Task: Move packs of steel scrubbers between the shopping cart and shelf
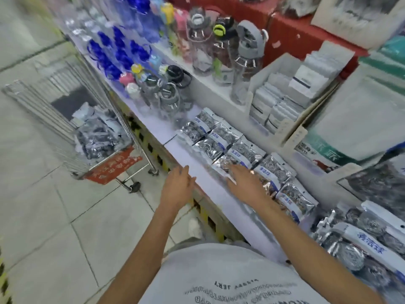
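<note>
Roughly, left to right: cart (65,119) holds a pile of packs (98,132), well apart from the hands. Left hand (178,186) hovers at the shelf (197,165) edge, fingers straight, holding nothing. Right hand (245,183) lies flat on the shelf packs (230,145), no grip visible. Risks: overlapped slick packs could slide off the edge if nudged; a flat-fingered grab may drag neighbours; motion blur hides finger contact.

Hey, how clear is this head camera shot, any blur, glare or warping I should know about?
Head view: motion blur smears the shopping cart and blue bottles; the left hand and right hand are soft-edged; glare glints on the scrubber packs; wide-angle distortion bends the shelf edge; lighting is even, with no hard shadows.
</note>
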Action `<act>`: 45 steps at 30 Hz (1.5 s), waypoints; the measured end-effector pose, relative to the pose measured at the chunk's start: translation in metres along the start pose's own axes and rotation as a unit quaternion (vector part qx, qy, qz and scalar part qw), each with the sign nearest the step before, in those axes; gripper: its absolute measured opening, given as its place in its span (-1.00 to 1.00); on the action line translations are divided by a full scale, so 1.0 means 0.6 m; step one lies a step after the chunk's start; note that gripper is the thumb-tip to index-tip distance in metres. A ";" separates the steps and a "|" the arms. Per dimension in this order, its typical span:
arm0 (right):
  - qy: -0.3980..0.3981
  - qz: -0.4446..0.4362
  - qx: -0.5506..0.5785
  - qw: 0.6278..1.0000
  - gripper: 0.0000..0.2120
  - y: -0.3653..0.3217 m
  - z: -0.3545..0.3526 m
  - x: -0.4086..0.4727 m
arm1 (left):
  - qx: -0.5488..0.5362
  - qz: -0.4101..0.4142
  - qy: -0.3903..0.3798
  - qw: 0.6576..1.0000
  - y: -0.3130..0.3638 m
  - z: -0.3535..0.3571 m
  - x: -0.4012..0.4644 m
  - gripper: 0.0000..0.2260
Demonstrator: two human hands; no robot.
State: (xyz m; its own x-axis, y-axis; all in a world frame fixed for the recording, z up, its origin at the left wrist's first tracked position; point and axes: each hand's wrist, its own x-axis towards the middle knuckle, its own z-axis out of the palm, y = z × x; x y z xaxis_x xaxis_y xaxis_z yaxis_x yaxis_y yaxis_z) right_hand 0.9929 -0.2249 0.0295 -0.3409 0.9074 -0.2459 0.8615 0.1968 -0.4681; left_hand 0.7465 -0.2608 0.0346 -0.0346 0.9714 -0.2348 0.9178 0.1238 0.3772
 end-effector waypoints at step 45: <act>-0.206 -0.180 -0.060 0.960 -0.50 -0.724 0.298 0.771 | -0.184 -0.367 0.076 0.909 -0.812 -0.280 0.233 -0.48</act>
State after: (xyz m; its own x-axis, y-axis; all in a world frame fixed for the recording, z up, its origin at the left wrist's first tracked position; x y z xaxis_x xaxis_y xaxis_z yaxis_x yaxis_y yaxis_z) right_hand 0.3937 0.0432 -0.0325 -0.7233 0.5538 -0.4126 0.6886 0.5337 -0.4909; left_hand 0.2279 -0.1511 -0.0314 -0.6639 0.6127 -0.4288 0.4322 0.7823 0.4486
